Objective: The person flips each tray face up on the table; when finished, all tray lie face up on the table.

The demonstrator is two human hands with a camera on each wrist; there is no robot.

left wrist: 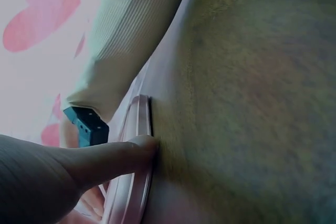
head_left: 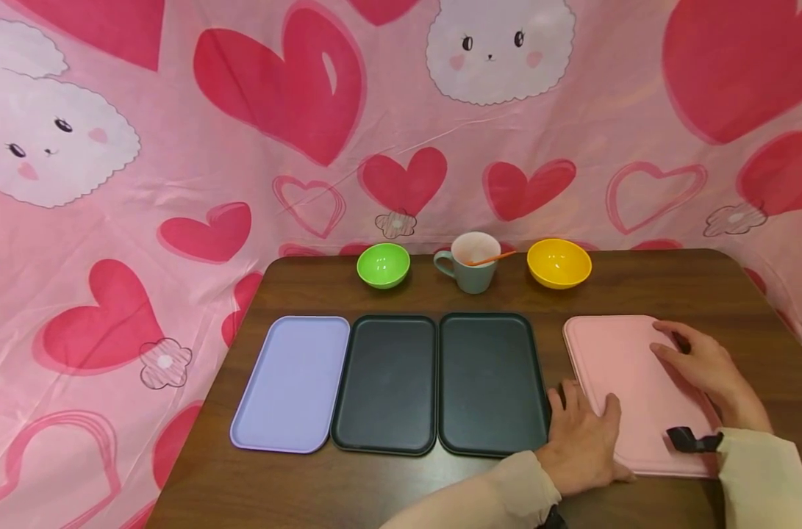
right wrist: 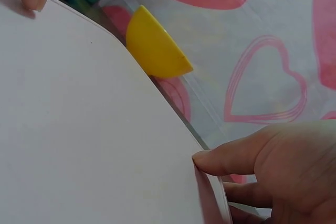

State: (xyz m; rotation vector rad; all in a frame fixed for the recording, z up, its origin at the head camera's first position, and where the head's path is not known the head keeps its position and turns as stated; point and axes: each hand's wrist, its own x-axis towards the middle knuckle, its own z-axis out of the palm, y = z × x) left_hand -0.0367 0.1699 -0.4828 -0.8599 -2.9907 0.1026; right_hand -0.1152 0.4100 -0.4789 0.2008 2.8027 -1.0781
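A pink tray lies on the right side of the table, with both hands at its edges. My right hand grips its far right edge; in the right wrist view the thumb lies on top and the other fingers sit outside the rim. My left hand holds the tray's near left corner, fingers spread along the left side. Its thumb presses the near rim in the left wrist view. Just left of that hand lies a black tray.
Farther left are another black tray and a lilac tray. Along the back stand a green bowl, a grey-green mug with an orange stick, and a yellow bowl. A heart-print cloth hangs behind.
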